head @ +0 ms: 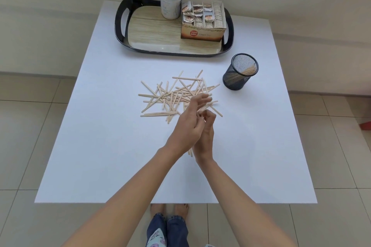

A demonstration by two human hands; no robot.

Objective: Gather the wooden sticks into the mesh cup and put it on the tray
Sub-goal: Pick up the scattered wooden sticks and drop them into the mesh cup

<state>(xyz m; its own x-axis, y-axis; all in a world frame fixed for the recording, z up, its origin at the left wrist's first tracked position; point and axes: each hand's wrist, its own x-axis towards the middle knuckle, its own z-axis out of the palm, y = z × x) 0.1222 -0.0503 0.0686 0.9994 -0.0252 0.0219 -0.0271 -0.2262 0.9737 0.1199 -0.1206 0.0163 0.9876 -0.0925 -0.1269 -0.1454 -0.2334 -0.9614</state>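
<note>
A: Left to right. Loose wooden sticks piled criss-cross mid-frame on the white table. Left hand fingers spread wide over the pile's lower-right edge, holding nothing I can confirm. Right hand curled narrow around a small bundle of sticks, ends poking out below the wrist.

B: Cup?

A: Mesh cup right of the pile, upright on the table, a few sticks already leaning inside. Tray at upper centre, bare on its left half; jar and tea bag box take the right.

B: Risks?

A: Bundle is loosely aligned, so sticks could slip out on the way over. A skewed drop could catch the rim or tip the light cup.
</note>
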